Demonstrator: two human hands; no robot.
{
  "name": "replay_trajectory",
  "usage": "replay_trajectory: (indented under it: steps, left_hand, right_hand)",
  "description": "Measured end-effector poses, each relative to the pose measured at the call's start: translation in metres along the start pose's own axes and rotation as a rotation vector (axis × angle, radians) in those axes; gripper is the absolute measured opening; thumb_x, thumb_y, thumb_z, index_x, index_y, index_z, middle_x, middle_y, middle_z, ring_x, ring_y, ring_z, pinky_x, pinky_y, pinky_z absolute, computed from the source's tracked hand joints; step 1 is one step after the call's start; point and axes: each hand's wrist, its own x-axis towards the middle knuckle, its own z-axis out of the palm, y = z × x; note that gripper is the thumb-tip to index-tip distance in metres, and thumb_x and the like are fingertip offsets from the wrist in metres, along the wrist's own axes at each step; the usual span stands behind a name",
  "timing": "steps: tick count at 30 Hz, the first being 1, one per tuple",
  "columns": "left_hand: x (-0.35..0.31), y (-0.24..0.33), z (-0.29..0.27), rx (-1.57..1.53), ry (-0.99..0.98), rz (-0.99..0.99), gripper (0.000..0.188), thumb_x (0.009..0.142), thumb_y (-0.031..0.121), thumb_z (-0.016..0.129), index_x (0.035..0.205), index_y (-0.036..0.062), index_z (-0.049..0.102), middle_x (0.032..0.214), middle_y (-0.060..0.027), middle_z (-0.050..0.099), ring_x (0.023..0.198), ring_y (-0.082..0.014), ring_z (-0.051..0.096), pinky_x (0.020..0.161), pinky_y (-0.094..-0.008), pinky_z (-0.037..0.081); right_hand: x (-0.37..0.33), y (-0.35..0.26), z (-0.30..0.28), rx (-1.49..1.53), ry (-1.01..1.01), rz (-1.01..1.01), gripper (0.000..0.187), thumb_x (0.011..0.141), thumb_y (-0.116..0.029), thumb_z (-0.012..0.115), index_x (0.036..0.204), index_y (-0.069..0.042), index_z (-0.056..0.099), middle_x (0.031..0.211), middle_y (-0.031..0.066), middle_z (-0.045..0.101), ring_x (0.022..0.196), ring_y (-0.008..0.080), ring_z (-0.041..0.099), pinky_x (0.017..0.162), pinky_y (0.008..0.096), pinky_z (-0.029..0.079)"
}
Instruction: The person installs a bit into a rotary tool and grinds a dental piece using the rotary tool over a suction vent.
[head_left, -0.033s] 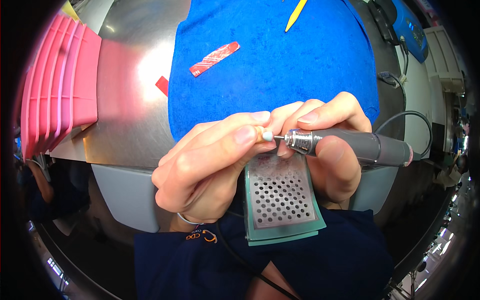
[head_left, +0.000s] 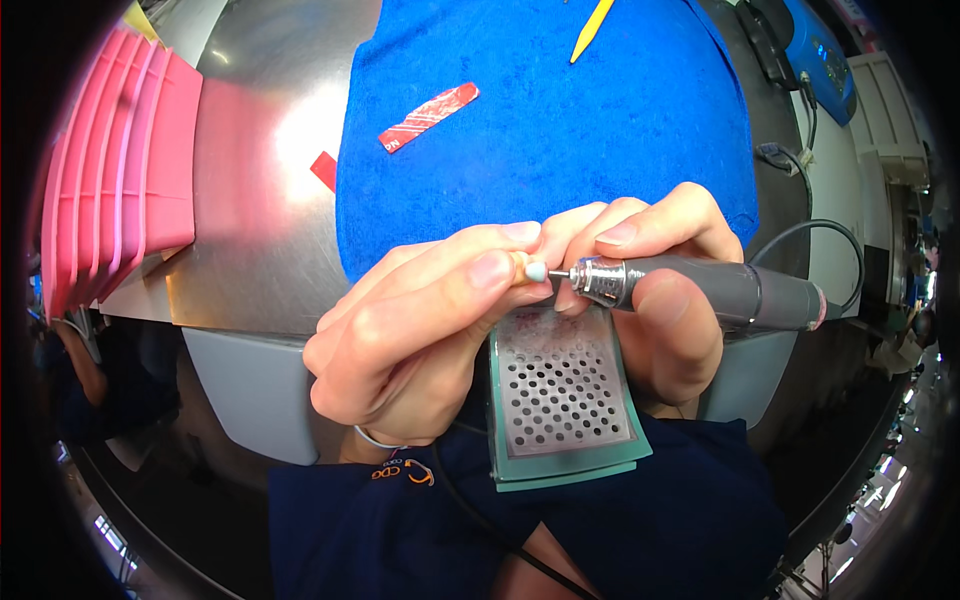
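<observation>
2 bare hands meet near the centre. The left hand [head_left: 400,330], reaching in from 7 o'clock, has its fingers closed on a small yellowish piece [head_left: 519,264] – mostly hidden by the fingertips. The right hand [head_left: 665,265], at 3 o'clock, grips a dark-grey, pen-shaped rotary handpiece [head_left: 735,292] with a silver metal collar; its small, rounded, pale-blue tip [head_left: 537,271] points to 9 o'clock, right beside the piece. Below, towards 5 o'clock – a green-framed, perforated grey panel [head_left: 570,405]. At 12 o'clock, a bright-blue fabric cloth [head_left: 600,130] covers part of the shiny metal worktop [head_left: 255,250].
</observation>
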Motion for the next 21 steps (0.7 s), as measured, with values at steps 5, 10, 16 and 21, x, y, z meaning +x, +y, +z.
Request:
replay_trajectory:
  steps: [5, 10, 16, 21]
  left_hand:
    - [0.0005, 0.0006, 0.001, -0.011, 0.001, -0.004, 0.032, 0.069, -0.017, 0.07, 0.097, -0.0065, 0.06, 0.086, -0.0253, 0.068, 0.078, -0.028, 0.07, 0.065, -0.0312, 0.059]
    - [0.0005, 0.001, 0.0005, 0.0, 0.016, -0.01, 0.03, 0.07, -0.017, 0.07, 0.097, -0.0066, 0.06, 0.087, -0.0251, 0.068, 0.077, -0.0273, 0.07, 0.065, -0.0304, 0.059]
    - [-0.0003, 0.0012, 0.0002, -0.003, 0.016, -0.017, 0.03, 0.071, -0.016, 0.07, 0.098, -0.0068, 0.06, 0.087, -0.0254, 0.067, 0.077, -0.027, 0.07, 0.065, -0.0301, 0.059]
    - [-0.0007, 0.0007, 0.0025, -0.035, 0.02, -0.009, 0.029, 0.072, -0.016, 0.069, 0.098, -0.0072, 0.06, 0.089, -0.0259, 0.067, 0.077, -0.0274, 0.07, 0.067, -0.0308, 0.06]
  right_hand:
    - [-0.0005, 0.0004, -0.0006, 0.014, 0.005, -0.005, 0.025, 0.093, -0.02, 0.057, 0.101, 0.003, 0.05, 0.083, 0.0208, 0.061, 0.087, 0.028, 0.06, 0.081, 0.0411, 0.049]
    - [0.0, -0.0008, -0.0024, 0.014, -0.004, 0.026, 0.026, 0.093, -0.02, 0.057, 0.101, 0.003, 0.05, 0.082, 0.0209, 0.061, 0.086, 0.0282, 0.06, 0.082, 0.0414, 0.049]
    - [0.0011, -0.001, -0.0001, 0.039, 0.002, 0.029, 0.027, 0.092, -0.021, 0.057, 0.1, 0.004, 0.05, 0.081, 0.021, 0.06, 0.084, 0.0282, 0.06, 0.082, 0.0403, 0.048]
    - [0.0003, -0.0029, -0.0002, 0.045, 0.042, 0.042, 0.027, 0.092, -0.02, 0.057, 0.1, 0.004, 0.05, 0.081, 0.0213, 0.06, 0.083, 0.0271, 0.06, 0.082, 0.0391, 0.048]
